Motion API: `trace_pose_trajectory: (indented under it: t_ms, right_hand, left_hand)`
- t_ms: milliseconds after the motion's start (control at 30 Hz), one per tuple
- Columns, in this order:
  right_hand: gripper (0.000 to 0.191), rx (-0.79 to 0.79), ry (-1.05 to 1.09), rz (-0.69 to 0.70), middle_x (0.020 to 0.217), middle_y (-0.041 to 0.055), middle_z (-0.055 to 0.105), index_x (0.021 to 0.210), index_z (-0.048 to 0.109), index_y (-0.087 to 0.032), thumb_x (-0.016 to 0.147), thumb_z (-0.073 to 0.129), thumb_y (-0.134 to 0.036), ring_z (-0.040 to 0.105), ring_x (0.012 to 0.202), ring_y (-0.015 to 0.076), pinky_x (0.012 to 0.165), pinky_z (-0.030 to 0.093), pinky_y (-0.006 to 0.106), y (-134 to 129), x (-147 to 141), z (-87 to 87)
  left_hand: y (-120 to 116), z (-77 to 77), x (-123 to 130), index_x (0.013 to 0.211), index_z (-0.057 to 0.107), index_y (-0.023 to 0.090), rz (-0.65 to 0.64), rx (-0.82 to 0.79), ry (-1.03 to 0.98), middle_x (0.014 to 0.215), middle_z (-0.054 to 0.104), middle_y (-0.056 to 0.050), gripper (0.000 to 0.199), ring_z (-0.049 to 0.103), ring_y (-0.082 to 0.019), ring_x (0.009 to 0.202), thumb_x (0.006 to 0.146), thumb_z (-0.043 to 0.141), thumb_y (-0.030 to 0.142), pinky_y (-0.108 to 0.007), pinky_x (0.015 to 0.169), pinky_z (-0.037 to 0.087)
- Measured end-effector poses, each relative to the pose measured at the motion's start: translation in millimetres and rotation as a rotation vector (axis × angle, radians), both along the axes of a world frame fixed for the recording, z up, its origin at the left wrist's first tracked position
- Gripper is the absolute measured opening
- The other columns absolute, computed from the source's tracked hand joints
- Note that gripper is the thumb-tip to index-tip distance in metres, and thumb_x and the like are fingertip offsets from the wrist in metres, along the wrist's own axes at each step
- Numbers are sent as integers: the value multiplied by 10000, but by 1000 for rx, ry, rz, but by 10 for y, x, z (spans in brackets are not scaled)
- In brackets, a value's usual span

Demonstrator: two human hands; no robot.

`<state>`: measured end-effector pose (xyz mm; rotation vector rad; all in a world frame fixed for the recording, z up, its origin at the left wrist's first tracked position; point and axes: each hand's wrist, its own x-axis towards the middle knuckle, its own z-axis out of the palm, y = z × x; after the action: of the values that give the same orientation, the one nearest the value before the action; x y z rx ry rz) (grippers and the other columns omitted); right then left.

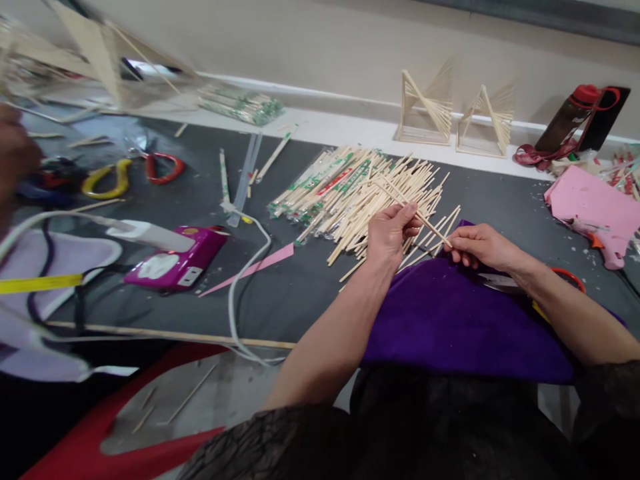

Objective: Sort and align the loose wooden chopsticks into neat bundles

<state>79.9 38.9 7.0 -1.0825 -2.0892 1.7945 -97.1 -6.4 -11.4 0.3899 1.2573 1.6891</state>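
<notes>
Between my two hands runs a pair of thin wooden chopsticks (pixel 431 229), slanting down to the right over the pile. My left hand (pixel 393 230) pinches them near the middle, with thumb and fingers pressed together. At their lower right end, my right hand (pixel 473 245) grips the tips between thumb and fingers. Just beyond lies a heap of loose chopsticks (pixel 360 217), beside several wrapped chopsticks (pixel 325 177) in clear and green sleeves. A purple cloth (pixel 465 320) covers the table edge under my hands. Scissors (pixel 500 283) lie on it, partly hidden by my right forearm.
Two twisted stick models (pixel 425 110) stand on the ledge. At right are a dark bottle (pixel 567 120) with a red lid and a pink glue gun (pixel 597 237). A purple power strip (pixel 177 260) with a white cable lies left. Another person's hand (pixel 17 157) is at far left.
</notes>
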Motion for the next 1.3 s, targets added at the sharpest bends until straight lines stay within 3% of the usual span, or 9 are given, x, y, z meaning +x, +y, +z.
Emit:
trace_pose_trajectory:
  t_ms: [233,500,733,1067,1300]
  right_hand:
    - [161,161,-68,47,608,-24,568,778,603,-172,848,502,-276,484,450,50,410,389,157,-60,15,33]
    - [192,-78,31,-29,550,-40,529,717,578,-165,819,569,-327,443,408,35,384,371,148,-56,16,55]
    - [240,-270,135,-88,609,-11,601,741,619,-147,763,651,-384,465,426,39,377,388,158,-27,32,57]
    - [149,-75,25,-34,612,-5,630,706,616,-158,764,614,-296,506,451,46,398,381,148,-44,16,12]
    - [149,-221,134,-4,543,-31,580,696,586,-160,754,613,-295,441,392,30,386,352,150,-53,43,18]
  left_hand:
    - [-5,-7,15,606,606,130,-32,-6,5,472,581,38,249,511,-34,401,614,803,281,-124,402,404]
    - [-32,6,13,656,647,139,-69,33,-59,530,603,39,224,537,-30,443,613,816,280,-118,420,425]
    - [-34,21,0,714,684,147,-62,34,-100,577,623,35,180,553,-28,476,631,801,257,-108,421,421]
    - [-48,-1,39,725,686,138,-84,51,6,589,632,26,195,555,-31,482,639,787,281,-117,441,420]
    - [-80,43,39,700,688,151,-125,97,-72,642,661,12,129,542,-23,487,645,770,234,-110,430,407]
